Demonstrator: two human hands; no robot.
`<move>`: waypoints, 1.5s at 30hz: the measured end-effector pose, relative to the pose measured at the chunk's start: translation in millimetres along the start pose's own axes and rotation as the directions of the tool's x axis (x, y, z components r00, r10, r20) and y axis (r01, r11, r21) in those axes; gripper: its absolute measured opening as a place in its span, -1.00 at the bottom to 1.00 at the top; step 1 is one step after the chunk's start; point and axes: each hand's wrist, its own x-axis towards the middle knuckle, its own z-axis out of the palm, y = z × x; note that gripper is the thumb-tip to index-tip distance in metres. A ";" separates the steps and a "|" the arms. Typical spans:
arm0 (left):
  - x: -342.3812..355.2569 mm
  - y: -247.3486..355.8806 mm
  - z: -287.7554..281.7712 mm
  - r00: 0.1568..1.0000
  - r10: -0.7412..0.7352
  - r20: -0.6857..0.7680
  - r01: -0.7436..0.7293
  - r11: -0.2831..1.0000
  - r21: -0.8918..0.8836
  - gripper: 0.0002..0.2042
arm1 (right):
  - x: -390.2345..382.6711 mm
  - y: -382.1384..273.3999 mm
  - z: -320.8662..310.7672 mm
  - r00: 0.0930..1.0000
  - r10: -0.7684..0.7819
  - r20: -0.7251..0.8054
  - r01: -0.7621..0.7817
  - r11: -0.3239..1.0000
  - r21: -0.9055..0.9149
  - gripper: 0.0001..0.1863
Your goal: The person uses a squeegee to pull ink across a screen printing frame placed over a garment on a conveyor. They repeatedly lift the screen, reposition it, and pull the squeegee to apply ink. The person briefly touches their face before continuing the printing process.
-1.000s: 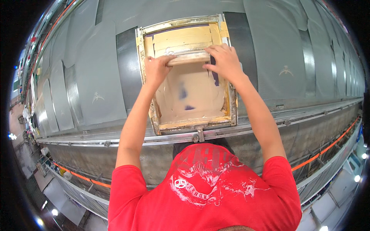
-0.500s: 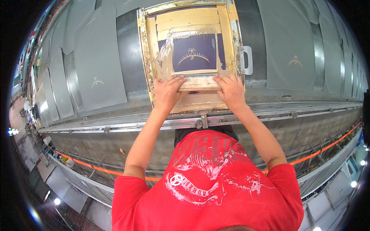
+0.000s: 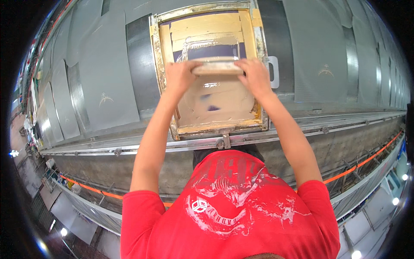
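Note:
Both my hands grip a wooden-handled squeegee that lies crosswise on a screen printing frame. My left hand is closed on its left end, and my right hand on its right end. Wet beige ink coats the mesh on the near side of the squeegee. Beyond it, a dark purple strip of mesh shows, bordered by yellowish tape. The squeegee's blade edge is hidden, and its outline is slightly blurred.
Grey fabric panels lie along the long table, some bearing a small pale arched motif. A white handle juts from the frame's right side. A metal rail with a clamp runs along the near table edge.
The squeegee has moved away from me across the frame, both hands with it. Beige ink now covers mesh that showed dark, and the arched motif there is out of sight.

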 end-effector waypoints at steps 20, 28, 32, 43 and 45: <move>64.0 -9.3 -14.9 0.991 0.052 -0.124 -0.059 0.997 -0.049 -0.68 | 64.5 26.5 -7.4 0.991 -0.078 -0.108 0.071 0.995 -0.073 -0.63; -87.1 9.5 25.0 0.977 0.146 -0.153 -0.145 0.989 0.016 -0.57 | -77.6 -29.3 4.1 0.994 0.017 0.111 -0.023 0.998 0.056 -0.48; -111.4 23.6 16.6 0.985 0.101 -0.138 -0.113 0.990 -0.085 -0.59 | -98.0 -26.3 -1.8 0.994 -0.050 0.096 0.035 0.987 0.157 -0.50; 61.0 -22.0 -2.9 0.988 0.056 -0.147 -0.074 0.990 -0.121 -0.67 | -17.9 107.1 19.2 0.795 0.501 -0.343 -0.308 0.820 0.482 -0.70; 43.5 -18.7 -6.1 0.984 0.014 -0.180 -0.039 0.989 -0.141 -0.64 | -11.6 103.0 6.8 0.802 0.522 -0.290 -0.340 0.798 0.498 -0.73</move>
